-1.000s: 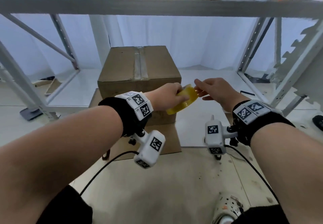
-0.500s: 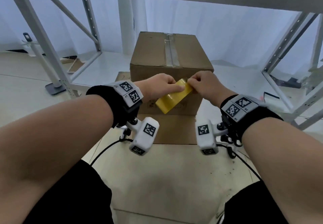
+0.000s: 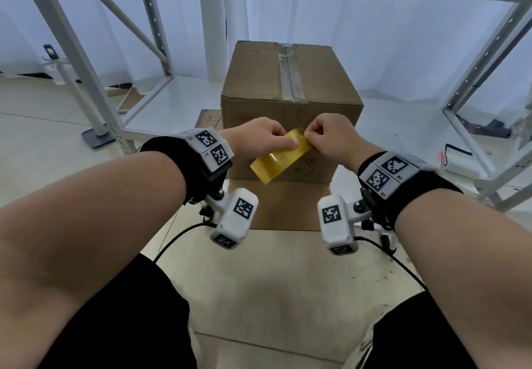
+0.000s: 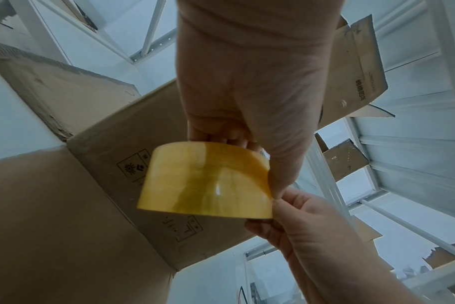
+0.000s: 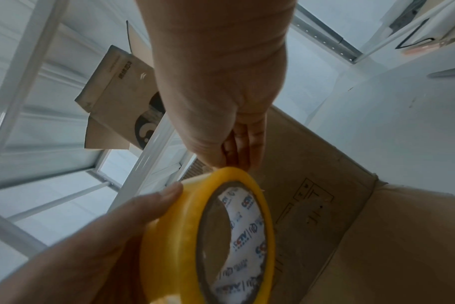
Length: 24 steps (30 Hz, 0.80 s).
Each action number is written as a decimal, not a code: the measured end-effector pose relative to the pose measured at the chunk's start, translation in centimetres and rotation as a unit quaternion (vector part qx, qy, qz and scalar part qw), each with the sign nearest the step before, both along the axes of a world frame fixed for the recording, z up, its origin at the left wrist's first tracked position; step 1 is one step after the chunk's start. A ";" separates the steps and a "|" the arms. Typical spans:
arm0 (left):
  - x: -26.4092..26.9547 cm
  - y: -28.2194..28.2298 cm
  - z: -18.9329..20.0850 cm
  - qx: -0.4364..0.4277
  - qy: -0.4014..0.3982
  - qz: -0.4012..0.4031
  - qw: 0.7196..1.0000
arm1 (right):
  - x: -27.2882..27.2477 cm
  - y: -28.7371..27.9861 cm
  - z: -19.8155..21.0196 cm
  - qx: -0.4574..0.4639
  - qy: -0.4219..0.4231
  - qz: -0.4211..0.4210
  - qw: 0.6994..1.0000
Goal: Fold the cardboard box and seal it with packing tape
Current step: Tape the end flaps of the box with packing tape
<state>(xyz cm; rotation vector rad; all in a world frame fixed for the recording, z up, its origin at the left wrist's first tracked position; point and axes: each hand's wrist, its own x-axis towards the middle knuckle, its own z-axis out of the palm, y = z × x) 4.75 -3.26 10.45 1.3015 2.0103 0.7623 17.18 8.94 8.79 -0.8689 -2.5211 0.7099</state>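
Head | left hand (image 3: 263,138) grips tape roll (image 3: 280,157) | right hand (image 3: 335,135) pinches its edge | box (image 3: 288,92) closed

Hidden and cut off, around the tape (image 3: 280,155)

Right hand (image 3: 331,138) fingertips tucked behind tape's rim; tape end not discernible. Box (image 3: 290,80) front partly covered by tape.

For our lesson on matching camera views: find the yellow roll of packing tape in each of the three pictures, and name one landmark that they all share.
Head: the tape roll sits at centre, held between the left hand and the right hand.
Left wrist: the roll is at centre, seen side-on.
Right wrist: the roll is at lower centre, its core showing.
Shared landmark: the cardboard box behind the roll.
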 end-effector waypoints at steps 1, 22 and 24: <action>0.1 0.1 0.0 0.001 0.003 0.003 1.000 | -0.1 0.0 -0.1 0.017 -0.007 -0.008 1.000; 0.4 0.4 -1.5 -0.055 0.063 0.120 0.989 | -0.4 -2.4 2.6 0.104 -0.036 0.071 0.991; -0.2 0.1 -1.7 -0.073 0.070 0.125 0.987 | -0.4 -2.7 3.3 0.108 -0.048 0.096 0.988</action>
